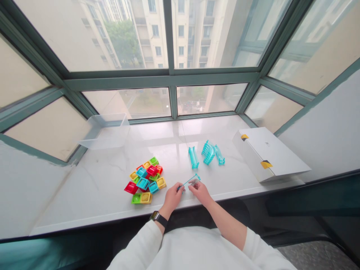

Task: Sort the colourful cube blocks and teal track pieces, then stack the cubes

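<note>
My left hand (173, 195) has its fingers closed on one end of a thin, see-through turquoise plastic piece (189, 180), which slants up to the right just above the tabletop. At its other end, my right hand (199, 190) is curled in a pinch against the piece; the exact contact of the fingertips is hard to see. Beyond the hands lie a straight turquoise trough-like piece (193, 157), a group of curved ribbed turquoise pieces (208, 152) and another short turquoise piece (219, 155). Left of my hands is a loose pile of red, blue, green and yellow plastic blocks (143, 183).
A clear plastic bin (108, 140) stands at the back left. On the right sits a white box (270, 153) with yellow-and-black tabs. The white marble-look counter (92, 187) ends at a front edge close to my body, with framed windows (171, 80) behind it.
</note>
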### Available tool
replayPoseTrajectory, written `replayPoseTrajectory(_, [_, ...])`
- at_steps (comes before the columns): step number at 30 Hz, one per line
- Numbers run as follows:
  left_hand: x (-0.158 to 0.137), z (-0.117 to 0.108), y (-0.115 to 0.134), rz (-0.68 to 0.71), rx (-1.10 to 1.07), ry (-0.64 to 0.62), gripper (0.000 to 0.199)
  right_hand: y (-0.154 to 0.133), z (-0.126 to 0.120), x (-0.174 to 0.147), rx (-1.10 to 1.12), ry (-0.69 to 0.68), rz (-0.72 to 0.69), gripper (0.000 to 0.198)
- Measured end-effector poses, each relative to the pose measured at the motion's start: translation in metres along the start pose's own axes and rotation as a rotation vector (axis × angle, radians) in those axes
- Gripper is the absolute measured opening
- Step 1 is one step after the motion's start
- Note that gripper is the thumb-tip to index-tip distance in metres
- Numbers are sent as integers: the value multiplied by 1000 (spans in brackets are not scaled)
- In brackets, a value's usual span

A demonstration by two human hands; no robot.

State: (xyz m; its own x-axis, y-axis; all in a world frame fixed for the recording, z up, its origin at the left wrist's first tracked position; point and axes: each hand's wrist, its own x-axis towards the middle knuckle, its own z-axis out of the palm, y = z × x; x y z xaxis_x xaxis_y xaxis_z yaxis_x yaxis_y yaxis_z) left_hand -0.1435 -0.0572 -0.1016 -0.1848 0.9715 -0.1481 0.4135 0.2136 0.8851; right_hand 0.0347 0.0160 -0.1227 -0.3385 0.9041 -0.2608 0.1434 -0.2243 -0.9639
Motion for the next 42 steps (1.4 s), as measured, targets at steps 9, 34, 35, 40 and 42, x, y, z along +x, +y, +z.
replayPoseTrajectory(9, [6, 8, 13, -33, -108, 30, 52, -15, 10, -19, -200, -100, -238, 35])
replayPoseTrajectory(34, [59, 14, 81, 180, -13, 105, 36, -75, -48, 19, -347, 246, -462, 22])
replayPoseTrajectory(35, [62, 14, 82, 177, -13, 116, 36, -76, -47, 22, -340, 262, -441, 23])
replayPoseTrajectory(40, [72, 14, 88, 204, -29, 201, 35, -75, -41, 36, -291, 346, -348, 28])
replayPoseTrajectory(42, [72, 14, 90, 212, -40, 205, 34, -74, -39, 41, -295, 372, -329, 29])
